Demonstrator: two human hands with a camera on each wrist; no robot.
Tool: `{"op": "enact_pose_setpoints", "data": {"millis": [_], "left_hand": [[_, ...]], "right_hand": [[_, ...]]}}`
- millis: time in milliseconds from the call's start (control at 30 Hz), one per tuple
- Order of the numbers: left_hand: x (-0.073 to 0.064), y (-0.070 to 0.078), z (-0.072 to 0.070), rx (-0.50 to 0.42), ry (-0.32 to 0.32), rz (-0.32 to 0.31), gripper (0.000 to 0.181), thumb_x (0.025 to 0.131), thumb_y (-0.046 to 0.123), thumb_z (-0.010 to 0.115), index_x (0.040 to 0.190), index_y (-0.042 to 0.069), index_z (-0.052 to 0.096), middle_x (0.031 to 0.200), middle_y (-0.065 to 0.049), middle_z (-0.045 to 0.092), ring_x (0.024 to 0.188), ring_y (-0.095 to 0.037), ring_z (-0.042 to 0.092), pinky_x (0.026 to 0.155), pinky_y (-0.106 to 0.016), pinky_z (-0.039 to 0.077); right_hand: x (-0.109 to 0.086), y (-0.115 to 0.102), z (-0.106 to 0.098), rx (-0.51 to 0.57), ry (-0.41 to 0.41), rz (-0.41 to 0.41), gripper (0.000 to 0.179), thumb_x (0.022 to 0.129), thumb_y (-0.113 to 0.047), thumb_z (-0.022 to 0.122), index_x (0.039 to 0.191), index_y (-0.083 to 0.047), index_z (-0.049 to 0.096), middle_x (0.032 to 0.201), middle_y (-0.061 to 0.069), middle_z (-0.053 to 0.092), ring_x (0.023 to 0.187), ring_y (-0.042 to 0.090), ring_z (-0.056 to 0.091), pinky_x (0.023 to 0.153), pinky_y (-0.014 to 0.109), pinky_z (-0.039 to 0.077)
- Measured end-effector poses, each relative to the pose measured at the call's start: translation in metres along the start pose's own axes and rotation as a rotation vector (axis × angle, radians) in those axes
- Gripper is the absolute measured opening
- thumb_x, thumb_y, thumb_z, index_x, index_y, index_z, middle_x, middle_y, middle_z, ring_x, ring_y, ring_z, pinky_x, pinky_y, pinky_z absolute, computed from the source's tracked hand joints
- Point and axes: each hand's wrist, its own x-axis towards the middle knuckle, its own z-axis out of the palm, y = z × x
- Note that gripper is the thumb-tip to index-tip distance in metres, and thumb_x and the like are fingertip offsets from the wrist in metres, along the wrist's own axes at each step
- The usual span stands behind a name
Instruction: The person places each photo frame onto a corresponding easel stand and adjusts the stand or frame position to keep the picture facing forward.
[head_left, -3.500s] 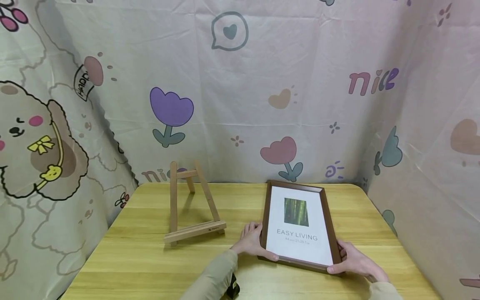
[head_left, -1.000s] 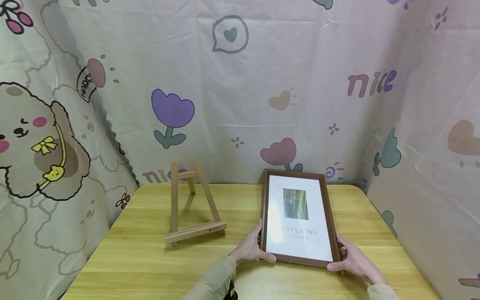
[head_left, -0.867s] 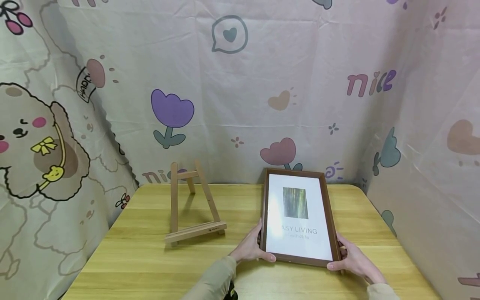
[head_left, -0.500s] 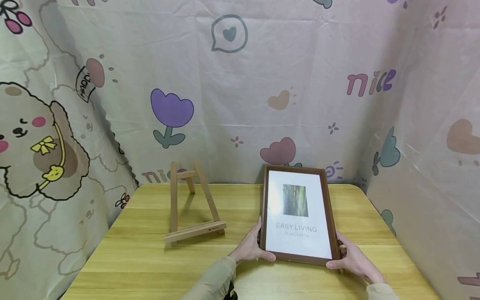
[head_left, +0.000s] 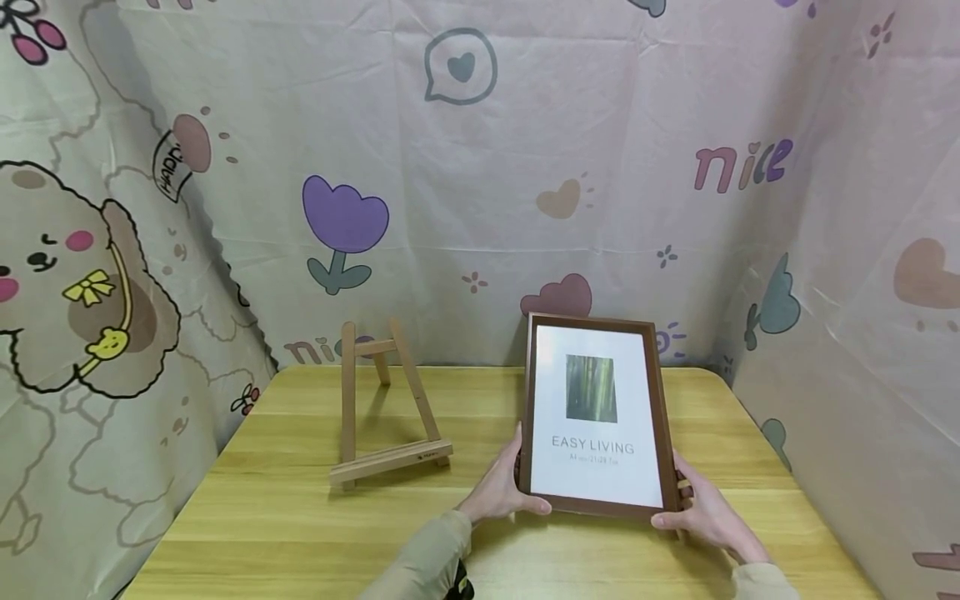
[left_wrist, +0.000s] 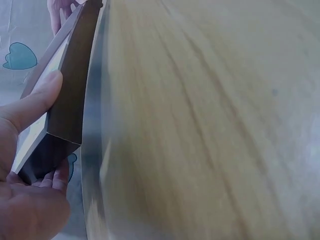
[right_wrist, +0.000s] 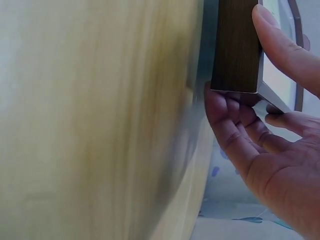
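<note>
A brown picture frame [head_left: 595, 492] with a white "EASY LIVING" insert and a small forest picture is tilted back on the right side in the head view. My left hand [head_left: 501, 485] grips its lower left corner, thumb over the front and fingers curled round the side. At the lower right corner my right hand [head_left: 708, 512] holds it the same way. The left wrist view shows the thumb [left_wrist: 42, 97] on the frame's front edge. In the right wrist view, fingers [right_wrist: 230, 132] curl behind the dark corner.
To the left a small wooden easel [head_left: 390, 461] stands on the wooden table [head_left: 300, 533], its ledge facing front. A printed cloth [head_left: 465, 167] hangs behind the table and along both sides.
The picture frame has risen and tipped more upright, its top edge now overlapping the pink flower on the cloth. Both hands keep their grip; the easel stays put.
</note>
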Motion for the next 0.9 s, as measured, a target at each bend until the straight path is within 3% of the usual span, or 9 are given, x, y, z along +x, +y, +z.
{"op": "enact_pose_setpoints", "data": {"millis": [233,400,900], "left_hand": [[0.000,0.004,-0.002,0.002,0.026,-0.026,0.133,0.072,0.021,0.092,0.161,0.003,-0.006,0.168,-0.024,0.006,0.153,-0.049,0.014,0.121,-0.068,0.019],[0.000,0.006,-0.006,0.009,0.047,-0.026,0.133,0.072,0.021,0.091,0.162,0.007,-0.006,0.169,-0.021,0.006,0.154,-0.048,0.013,0.121,-0.069,0.018],[0.001,0.006,-0.023,0.033,0.106,0.046,0.131,0.074,0.025,0.090,0.162,0.007,-0.006,0.169,-0.023,0.006,0.154,-0.050,0.011,0.121,-0.069,0.017]], "right_hand": [[0.002,-0.003,-0.001,0.001,0.031,-0.032,0.128,0.070,-0.013,0.091,0.160,0.003,0.002,0.151,0.034,0.035,0.111,0.034,0.059,0.078,0.024,0.056],[0.005,-0.008,0.000,-0.012,0.068,-0.064,0.128,0.069,-0.014,0.091,0.160,0.002,0.003,0.153,0.035,0.033,0.111,0.036,0.058,0.081,0.026,0.058],[0.016,-0.021,0.005,-0.010,0.176,-0.221,0.123,0.070,-0.012,0.091,0.161,-0.001,0.009,0.142,0.031,0.047,0.109,0.034,0.059,0.082,0.028,0.058]]}}
